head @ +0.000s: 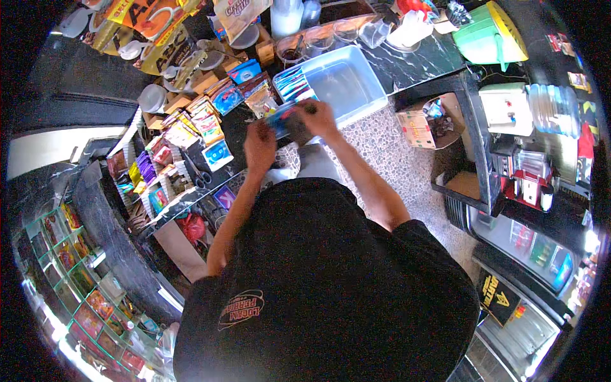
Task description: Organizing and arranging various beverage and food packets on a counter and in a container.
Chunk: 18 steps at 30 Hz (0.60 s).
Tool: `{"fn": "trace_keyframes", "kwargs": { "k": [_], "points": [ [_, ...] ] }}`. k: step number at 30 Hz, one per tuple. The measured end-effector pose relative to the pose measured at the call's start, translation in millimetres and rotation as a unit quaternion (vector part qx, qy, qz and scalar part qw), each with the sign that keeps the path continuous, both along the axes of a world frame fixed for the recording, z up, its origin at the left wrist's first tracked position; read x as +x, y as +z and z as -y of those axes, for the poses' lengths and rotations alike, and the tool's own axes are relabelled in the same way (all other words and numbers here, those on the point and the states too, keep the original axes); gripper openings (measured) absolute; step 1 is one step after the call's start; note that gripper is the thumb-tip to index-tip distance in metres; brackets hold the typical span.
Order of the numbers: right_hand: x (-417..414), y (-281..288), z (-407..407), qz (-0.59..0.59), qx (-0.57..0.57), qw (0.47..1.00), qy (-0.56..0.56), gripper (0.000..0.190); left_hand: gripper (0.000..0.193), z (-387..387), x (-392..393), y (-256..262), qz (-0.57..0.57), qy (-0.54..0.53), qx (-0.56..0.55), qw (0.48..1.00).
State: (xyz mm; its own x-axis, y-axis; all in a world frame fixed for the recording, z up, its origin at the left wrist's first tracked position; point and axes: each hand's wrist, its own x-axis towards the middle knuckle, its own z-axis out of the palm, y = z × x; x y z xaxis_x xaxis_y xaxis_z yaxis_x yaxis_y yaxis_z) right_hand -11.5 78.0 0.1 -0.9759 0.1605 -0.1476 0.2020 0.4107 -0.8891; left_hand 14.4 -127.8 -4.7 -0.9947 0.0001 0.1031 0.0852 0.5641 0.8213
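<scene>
My left hand (260, 144) and my right hand (316, 119) are raised before my chest. Between them they grip a blue sachet packet (278, 123), blurred and partly covered by my fingers. Just beyond lies a translucent plastic tub (370, 71) on the counter's near edge. Inside its left end stands a row of blue-and-white sachets (292, 85); they sit upright, packed side by side. Left of the tub are a clear packet with pale contents (262, 99) and a stack of blue sachets (228, 99). A blue-and-white packet (217, 155) rests nearer my left forearm.
Scissors (200, 176) lie on the dark counter at left, near several rows of colourful sachets (148, 167). Clear plastic cups (320, 38) stand behind the tub. At right are a green-and-yellow bin (487, 40) and an open cardboard box (415, 126) with wrappers inside.
</scene>
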Motion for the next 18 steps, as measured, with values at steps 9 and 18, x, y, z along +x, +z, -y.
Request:
{"fn": "trace_keyframes", "kwargs": {
  "k": [9, 18],
  "points": [
    [-49.4, -122.0, -120.3, 0.049, 0.058, 0.994, 0.081, 0.037, 0.077, -106.8, -46.9, -52.5, 0.151, -0.210, 0.070, 0.963],
    [-53.3, -122.9, -93.3, -0.099, 0.137, 0.986, -0.002, 0.035, 0.035, -132.2, -40.0, -126.5, 0.493, -0.023, 0.410, 0.767]
  ]
}}
